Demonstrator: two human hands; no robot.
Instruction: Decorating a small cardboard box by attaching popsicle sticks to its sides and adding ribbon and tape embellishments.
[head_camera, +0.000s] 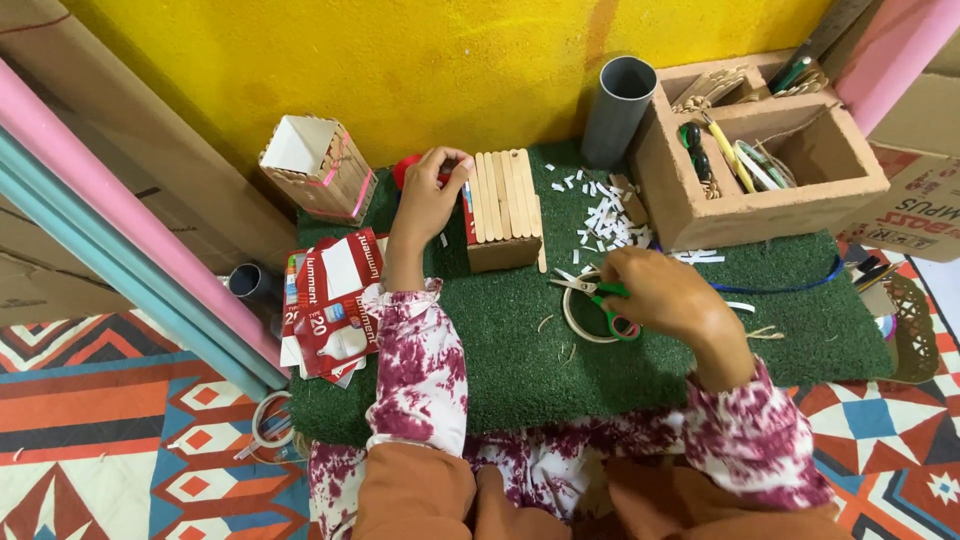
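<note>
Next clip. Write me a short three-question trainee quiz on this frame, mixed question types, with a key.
1. True or false: the right hand holds the small green-handled scissors.
2. What does the left hand touch? A) the grey plastic pipe B) the red round object beside the box of flat wooden craft sticks C) the brown open compartment box
3. Fill in: the small white cut strips lie scattered on the green ____ mat.

Key: 1 true; 2 B; 3 turf, meaning artificial grass.
</note>
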